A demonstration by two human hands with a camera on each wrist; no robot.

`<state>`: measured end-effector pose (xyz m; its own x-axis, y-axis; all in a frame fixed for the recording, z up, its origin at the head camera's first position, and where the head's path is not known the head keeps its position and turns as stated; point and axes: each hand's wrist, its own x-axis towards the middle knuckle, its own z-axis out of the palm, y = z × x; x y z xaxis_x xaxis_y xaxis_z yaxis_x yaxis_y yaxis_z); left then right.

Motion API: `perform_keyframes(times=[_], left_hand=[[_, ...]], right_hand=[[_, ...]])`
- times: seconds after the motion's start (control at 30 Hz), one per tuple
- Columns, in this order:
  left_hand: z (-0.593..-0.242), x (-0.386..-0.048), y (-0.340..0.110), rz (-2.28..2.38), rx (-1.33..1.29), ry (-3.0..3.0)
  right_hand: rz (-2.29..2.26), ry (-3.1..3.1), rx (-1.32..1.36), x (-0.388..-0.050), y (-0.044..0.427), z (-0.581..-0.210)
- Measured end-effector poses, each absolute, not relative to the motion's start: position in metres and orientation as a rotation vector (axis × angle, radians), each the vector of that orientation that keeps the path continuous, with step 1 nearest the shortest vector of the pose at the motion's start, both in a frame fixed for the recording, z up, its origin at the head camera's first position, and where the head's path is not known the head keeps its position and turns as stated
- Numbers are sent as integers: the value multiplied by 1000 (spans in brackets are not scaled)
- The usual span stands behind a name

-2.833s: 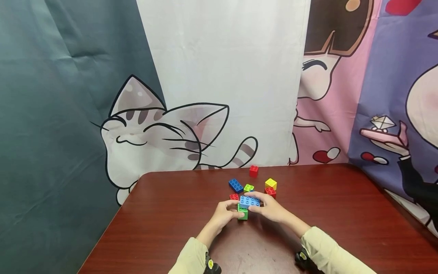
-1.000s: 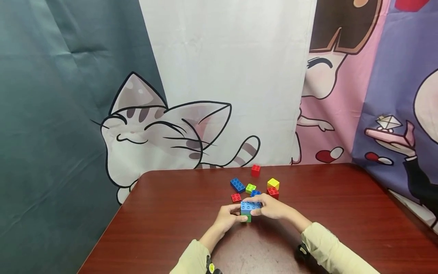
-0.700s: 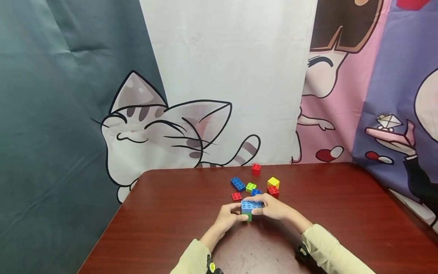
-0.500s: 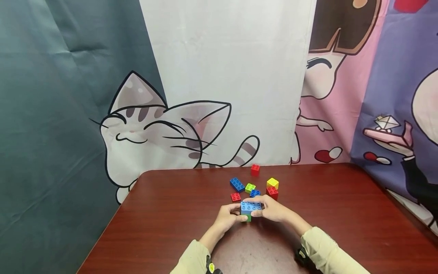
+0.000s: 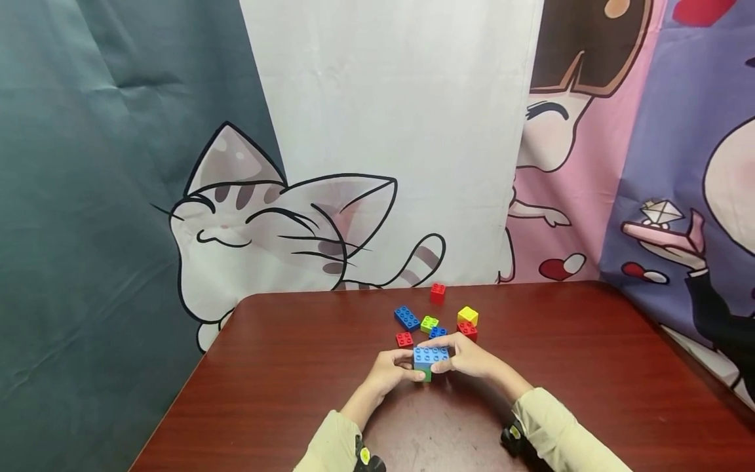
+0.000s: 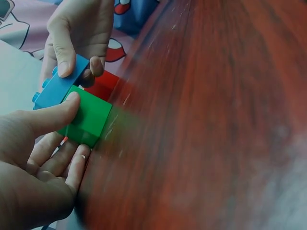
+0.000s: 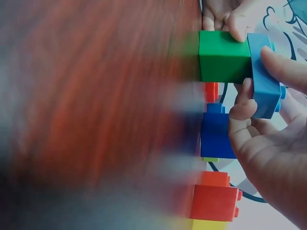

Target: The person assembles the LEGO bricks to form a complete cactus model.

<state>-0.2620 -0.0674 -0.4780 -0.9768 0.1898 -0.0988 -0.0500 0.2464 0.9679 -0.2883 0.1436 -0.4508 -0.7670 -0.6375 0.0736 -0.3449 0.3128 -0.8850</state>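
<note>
A light blue brick (image 5: 429,356) lies on top of a green brick (image 5: 427,375), overhanging it to the right. My left hand (image 5: 385,375) grips the green brick (image 6: 88,117) with the thumb on its near side. My right hand (image 5: 472,359) pinches the overhanging part of the light blue brick between thumb and fingers. In the right wrist view the light blue brick (image 7: 264,76) sits against the green brick (image 7: 224,57), with my right hand (image 7: 273,143) around its free end. The left fingers behind the green brick are partly hidden.
Behind the hands on the brown table (image 5: 283,373) lie a flat red brick (image 5: 404,339), a dark blue brick (image 5: 406,318), a lime brick (image 5: 429,324), a blue brick (image 5: 438,332), a red brick (image 5: 467,330), a yellow brick (image 5: 468,316) and a far red brick (image 5: 438,292).
Since the earliest frame, the light blue brick has come down and now covers the green brick's studs. Both hands keep their hold; the head view has shifted slightly.
</note>
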Motion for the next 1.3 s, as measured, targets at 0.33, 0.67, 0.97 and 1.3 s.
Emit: perform_keyframes(times=[0.33,0.67,0.97,1.3], left_hand=[[-479,-263,-70,1838,166,2323],[-478,-261,-68,1841,172,2313],[-477,-258,-68,1850,190,2290],[-475,-258,-68,1842,192,2309]], right_hand=[[-1331,2346,-847,-292,137,-441],[-1366,2327,-853,-290,141,-446],[-1387,2313,-791,-292,143,-449],[-1424,2272,-658,-291,144,-451]])
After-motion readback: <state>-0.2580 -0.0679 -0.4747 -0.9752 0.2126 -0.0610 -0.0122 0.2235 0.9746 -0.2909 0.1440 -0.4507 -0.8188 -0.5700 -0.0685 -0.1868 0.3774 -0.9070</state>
